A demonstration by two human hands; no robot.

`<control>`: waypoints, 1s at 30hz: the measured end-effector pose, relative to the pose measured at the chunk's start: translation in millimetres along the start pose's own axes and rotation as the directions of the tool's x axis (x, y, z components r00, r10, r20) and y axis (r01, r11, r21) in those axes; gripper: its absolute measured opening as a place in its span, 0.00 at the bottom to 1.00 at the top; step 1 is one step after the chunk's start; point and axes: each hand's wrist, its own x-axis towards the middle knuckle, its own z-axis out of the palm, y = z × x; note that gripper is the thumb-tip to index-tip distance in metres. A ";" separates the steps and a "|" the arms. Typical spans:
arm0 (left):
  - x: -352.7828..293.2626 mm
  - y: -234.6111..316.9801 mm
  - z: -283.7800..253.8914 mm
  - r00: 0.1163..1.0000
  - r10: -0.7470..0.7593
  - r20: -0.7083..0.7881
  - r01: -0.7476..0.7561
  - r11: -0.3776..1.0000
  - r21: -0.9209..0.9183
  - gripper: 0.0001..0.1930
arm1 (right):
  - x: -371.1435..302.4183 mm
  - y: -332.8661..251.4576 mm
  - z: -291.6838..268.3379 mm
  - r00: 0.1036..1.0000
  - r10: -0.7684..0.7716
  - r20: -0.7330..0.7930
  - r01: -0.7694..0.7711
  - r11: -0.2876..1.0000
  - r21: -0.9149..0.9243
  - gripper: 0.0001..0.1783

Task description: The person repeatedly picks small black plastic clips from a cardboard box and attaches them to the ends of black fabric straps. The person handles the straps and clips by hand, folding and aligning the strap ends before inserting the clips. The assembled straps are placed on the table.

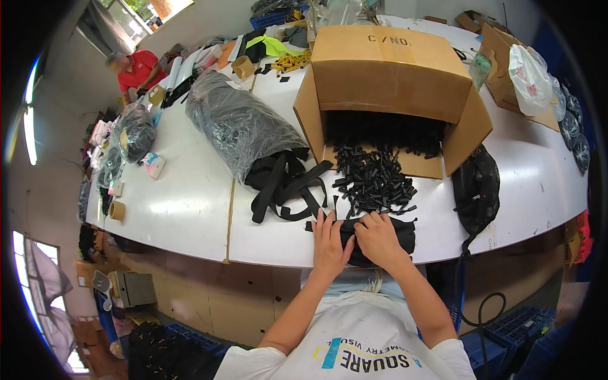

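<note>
A dark black fabric piece [405, 235] lies at the table's near edge, under both of my hands. My left hand [329, 246] rests on its left end, fingers stretched out and the thumb apart. The fingers of my right hand [380, 242] are bent and pressed together on the middle of the fabric, gripping it. Just beyond is a heap of small black plastic pieces [373, 180], spilling from an open cardboard box [386, 85]. Black straps [272, 190] trail from a clear plastic bag [237, 120] to the left of the heap.
A black pouch [476, 193] with a cable lies at right. Farther right, a white plastic bag [530, 79] hangs on another carton [500, 60]. Tape rolls and wrapped bundles line the table's left side. A person in red [138, 68] is at the far left. Blue crates [516, 326] stand below.
</note>
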 end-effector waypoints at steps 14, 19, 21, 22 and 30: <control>-2.9 -4.0 4.8 1.000 -0.016 -0.016 0.015 0.998 -0.055 0.23 | 3.4 10.7 -12.9 0.996 0.081 0.031 -0.078 0.993 -0.091 0.05; -3.0 -5.6 5.3 0.999 -0.017 -0.047 0.012 0.994 -0.106 0.28 | 20.2 -2.0 -5.3 0.996 -0.019 0.085 0.008 0.991 0.134 0.05; -2.9 -6.2 4.5 0.998 -0.009 -0.056 0.003 0.993 -0.116 0.30 | 23.1 -1.9 -2.7 0.995 -0.041 0.088 0.026 0.986 0.168 0.05; -1.6 -4.8 3.1 0.998 -0.002 -0.055 -0.004 0.993 -0.117 0.30 | 24.6 -1.7 -1.9 0.995 -0.051 0.090 0.034 0.982 0.184 0.05; -4.5 -7.5 6.2 0.995 -0.016 -0.094 0.001 0.987 -0.158 0.32 | 27.1 -4.5 -3.0 0.998 -0.051 0.043 0.042 0.982 0.185 0.02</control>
